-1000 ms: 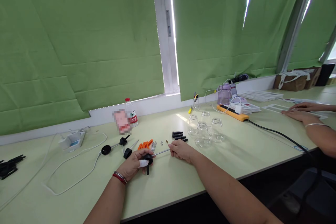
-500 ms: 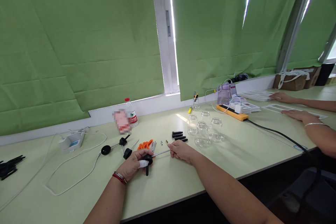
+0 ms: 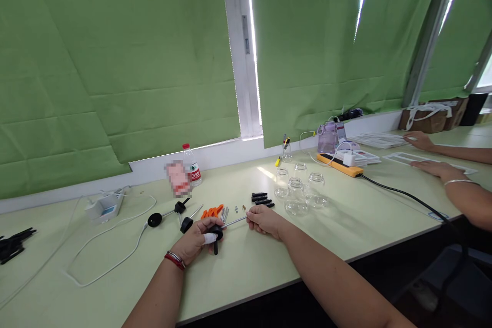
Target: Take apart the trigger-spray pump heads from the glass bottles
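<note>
My left hand [image 3: 200, 240], one finger wrapped in white tape, is closed around a black lid [image 3: 218, 232] with a black crank handle [image 3: 216, 247] pointing down from it. A thin metal rod [image 3: 235, 222] runs from the lid to the right. The rod's far end is pinched in my right hand [image 3: 266, 221], whose fingertips hide whatever is there. Just beyond my hands lie orange plastic pieces [image 3: 212, 211], short metal rods [image 3: 225, 214], tiny metal parts [image 3: 237, 209] and black ridged pieces [image 3: 261, 199]. Two similar lid-and-rod pieces, one with a black lid [image 3: 186, 224], rest past my left hand.
Several clear glass jars [image 3: 296, 200] stand right of centre. Behind are a water bottle [image 3: 192, 166], a purple jug [image 3: 326, 137] and an orange power strip [image 3: 338, 165]. White cables cross the left side. At right, a co-worker's hands [image 3: 430, 166] rest on white sheets.
My right hand's fingertips have shifted very slightly left along the rod; my left hand stays nearly still. The co-worker's far hand has lifted and moved right.
</note>
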Available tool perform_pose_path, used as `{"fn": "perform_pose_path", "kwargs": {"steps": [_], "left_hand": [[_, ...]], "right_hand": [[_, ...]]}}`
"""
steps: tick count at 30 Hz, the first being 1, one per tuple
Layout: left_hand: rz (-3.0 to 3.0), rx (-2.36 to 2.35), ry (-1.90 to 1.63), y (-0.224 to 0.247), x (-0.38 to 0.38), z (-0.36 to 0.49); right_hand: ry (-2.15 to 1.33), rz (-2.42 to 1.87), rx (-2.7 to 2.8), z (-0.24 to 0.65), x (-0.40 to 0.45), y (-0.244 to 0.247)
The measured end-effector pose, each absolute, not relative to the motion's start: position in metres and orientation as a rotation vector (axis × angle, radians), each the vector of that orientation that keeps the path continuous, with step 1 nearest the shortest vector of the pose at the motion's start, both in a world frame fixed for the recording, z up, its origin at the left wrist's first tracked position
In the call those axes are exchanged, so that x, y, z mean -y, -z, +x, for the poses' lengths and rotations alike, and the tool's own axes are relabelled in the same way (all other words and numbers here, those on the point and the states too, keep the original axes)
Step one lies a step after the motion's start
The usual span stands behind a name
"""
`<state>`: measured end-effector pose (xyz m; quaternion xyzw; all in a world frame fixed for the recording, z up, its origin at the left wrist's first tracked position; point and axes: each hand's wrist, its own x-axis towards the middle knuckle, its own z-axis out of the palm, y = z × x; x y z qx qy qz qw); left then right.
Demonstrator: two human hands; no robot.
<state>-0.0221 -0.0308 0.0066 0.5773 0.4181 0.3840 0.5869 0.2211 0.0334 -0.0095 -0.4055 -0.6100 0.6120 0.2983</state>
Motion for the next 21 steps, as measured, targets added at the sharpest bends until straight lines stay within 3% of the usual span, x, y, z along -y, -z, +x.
{"fn": "perform_pose_path", "kwargs": {"steps": [21], "left_hand": [[1.364, -0.955, -0.884, -0.0076, 0.0317, -0.0215]], "right_hand": [[-1.571, -1.064, 1.666, 0.2216, -0.0335, 0.0127]]}}
